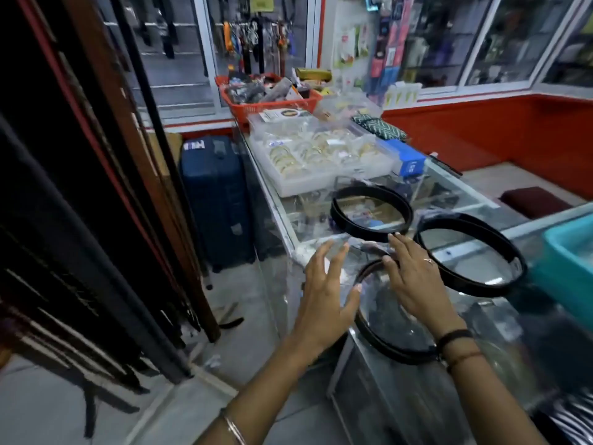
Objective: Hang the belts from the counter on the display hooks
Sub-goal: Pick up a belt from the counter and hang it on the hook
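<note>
Three dark belts lie coiled in loops on the glass counter (462,200). The nearest belt (382,338) sits at the counter's near corner, and both my hands hover over it. My left hand (324,290) is spread open just left of its rim, holding nothing. My right hand (414,277) rests flat over its far edge, fingers apart, with fingertips near the strap. A second belt (372,232) lies just beyond the hands. A third belt (500,284) lies to the right. Many belts hang on the display rack (64,252) at the left.
A white tray of bangles (308,184) and a red basket (256,107) stand farther along the counter. A teal tub (564,261) sits at the right edge. A blue suitcase (218,200) stands on the floor between counter and rack.
</note>
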Demonstrator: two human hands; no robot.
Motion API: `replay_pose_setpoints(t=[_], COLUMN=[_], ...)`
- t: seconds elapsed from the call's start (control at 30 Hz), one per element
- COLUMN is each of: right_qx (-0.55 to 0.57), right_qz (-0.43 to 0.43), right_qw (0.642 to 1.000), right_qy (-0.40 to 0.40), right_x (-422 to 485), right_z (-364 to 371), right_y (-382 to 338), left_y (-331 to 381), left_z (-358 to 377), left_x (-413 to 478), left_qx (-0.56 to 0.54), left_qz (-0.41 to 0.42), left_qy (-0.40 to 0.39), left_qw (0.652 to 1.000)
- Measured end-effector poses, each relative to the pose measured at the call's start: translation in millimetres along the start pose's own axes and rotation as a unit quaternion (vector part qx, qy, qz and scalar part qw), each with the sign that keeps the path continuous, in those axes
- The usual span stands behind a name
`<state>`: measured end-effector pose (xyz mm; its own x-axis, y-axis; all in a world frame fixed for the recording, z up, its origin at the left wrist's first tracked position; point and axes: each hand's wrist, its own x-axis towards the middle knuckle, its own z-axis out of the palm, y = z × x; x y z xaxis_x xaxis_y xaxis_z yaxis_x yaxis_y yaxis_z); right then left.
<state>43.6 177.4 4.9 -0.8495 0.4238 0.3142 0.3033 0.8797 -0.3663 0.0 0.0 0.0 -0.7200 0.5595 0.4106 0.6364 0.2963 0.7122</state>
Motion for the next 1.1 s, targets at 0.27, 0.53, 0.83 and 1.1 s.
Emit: replay_pose_setpoints(t=[0.27, 0.53, 0.83, 1.1], right_qx=[-0.116, -0.071, 0.076, 0.401], right_qz=[0.019, 0.03, -0.074, -0.128], right_qw=[0.986, 0.991, 0.993, 0.906], right_qy=[-0.116, -0.112, -0.05, -0.051], right_x=[26.9, 43.3, 38.4, 23.0], right_z=[11.1, 9.2, -14.3, -23.6], right_y=[27.7, 26.5, -50.7, -196.5], left_y=[3.7, 6.5, -4.9, -19.8], left_z=[39.3, 30.0, -53.6, -179.4], left_x=[18.8, 31.6, 12.1, -19.3], left_qx=[0.007, 0.096, 0.132, 0.209], left_qz=[-0.142, -0.152, -0.116, -0.102], left_qy=[-0.103, -0.098, 0.073, 0.248], left_qw=[0.985, 0.979, 0.982, 0.941])
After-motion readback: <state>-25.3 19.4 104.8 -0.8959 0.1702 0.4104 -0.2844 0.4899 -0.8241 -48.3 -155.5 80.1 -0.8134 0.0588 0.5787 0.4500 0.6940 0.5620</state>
